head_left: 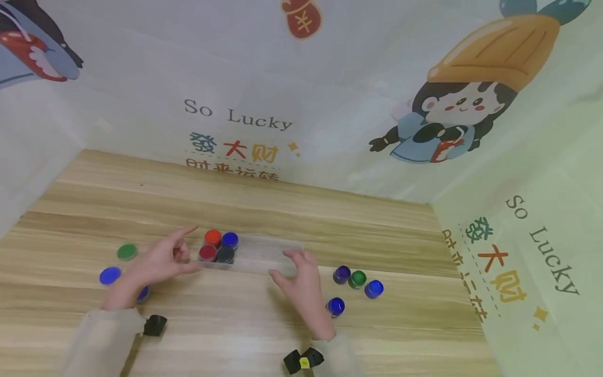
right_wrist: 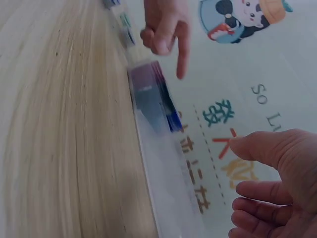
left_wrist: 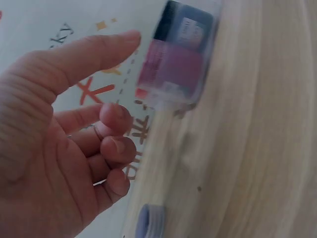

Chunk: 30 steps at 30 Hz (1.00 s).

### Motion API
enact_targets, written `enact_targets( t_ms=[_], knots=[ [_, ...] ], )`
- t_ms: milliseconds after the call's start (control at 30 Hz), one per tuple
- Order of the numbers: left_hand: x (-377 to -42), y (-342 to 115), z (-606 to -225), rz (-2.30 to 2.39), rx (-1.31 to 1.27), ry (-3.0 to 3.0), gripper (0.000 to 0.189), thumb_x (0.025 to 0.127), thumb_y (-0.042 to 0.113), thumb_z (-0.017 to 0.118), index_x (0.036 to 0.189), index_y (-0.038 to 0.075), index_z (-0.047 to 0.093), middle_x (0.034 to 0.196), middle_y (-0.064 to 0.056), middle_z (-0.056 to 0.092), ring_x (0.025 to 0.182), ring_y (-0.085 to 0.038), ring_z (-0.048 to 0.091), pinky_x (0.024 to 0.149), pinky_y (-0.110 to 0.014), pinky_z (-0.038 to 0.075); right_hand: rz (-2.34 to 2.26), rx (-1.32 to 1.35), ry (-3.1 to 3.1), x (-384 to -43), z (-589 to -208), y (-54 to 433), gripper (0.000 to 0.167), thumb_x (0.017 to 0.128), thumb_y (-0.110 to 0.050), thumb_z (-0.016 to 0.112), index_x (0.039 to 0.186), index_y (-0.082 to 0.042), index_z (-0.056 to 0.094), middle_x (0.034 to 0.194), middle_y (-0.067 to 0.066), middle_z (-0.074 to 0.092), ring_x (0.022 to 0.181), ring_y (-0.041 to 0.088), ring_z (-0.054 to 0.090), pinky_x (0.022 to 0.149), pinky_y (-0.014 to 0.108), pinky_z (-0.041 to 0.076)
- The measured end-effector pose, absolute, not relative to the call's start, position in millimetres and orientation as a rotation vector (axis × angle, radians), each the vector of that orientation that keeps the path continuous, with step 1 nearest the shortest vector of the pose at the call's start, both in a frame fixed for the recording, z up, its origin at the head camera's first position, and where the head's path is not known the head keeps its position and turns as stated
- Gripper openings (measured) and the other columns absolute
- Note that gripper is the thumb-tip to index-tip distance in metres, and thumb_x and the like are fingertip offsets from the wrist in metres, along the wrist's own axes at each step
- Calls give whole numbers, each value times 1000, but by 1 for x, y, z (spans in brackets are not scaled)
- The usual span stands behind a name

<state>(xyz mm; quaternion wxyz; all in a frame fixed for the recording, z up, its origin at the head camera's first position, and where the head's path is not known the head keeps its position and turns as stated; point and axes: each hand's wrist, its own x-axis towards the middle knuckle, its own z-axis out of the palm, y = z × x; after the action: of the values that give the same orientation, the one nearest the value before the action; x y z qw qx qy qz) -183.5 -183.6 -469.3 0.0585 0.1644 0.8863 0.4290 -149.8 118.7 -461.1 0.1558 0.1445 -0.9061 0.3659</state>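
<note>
A clear, shallow plastic box lies lengthwise on the table between both hands. Its left end holds several small paint jars: an orange-red jar, a blue jar, a dark red jar and a dark jar. Beside that end is my left hand, thumb and index finger spread wide, the other fingers loosely bent, nothing held. My right hand is at the box's right end, thumb and fingers apart with nothing between them. In the right wrist view, the box stretches away past the hand.
Right of the right hand stand a purple jar, a green jar and two blue jars, one farther right, the other close by the wrist. Around the left forearm lie a green lid and blue round pieces. A printed backdrop encloses the table.
</note>
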Motion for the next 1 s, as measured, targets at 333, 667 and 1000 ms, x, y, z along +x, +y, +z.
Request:
enact_targets(
  t_ms=[333,667,1000],
  knots=[
    [-196,-175,-480,1275,577,2626,93,67,9,82,138,-16,26,64,1,48,57,-9,43,56,-24,40,995,510,-2735,-175,-473,64,38,78,-27,75,104,-1,67,102,10,62,100,24,55,87,32,44],
    [-200,-171,-482,1266,496,2590,91,67,8,80,140,-9,28,64,1,47,56,-11,43,55,-26,39,834,472,-2830,-181,-490,36,42,73,-38,78,100,-6,72,91,3,61,89,15,51,78,25,41],
    [-202,-169,-481,1292,491,2599,90,67,6,80,139,-10,30,63,1,46,56,-11,42,55,-26,38,751,371,-2751,-179,-494,24,40,70,-44,79,92,-11,74,84,-2,61,85,13,50,71,25,35]
  ],
)
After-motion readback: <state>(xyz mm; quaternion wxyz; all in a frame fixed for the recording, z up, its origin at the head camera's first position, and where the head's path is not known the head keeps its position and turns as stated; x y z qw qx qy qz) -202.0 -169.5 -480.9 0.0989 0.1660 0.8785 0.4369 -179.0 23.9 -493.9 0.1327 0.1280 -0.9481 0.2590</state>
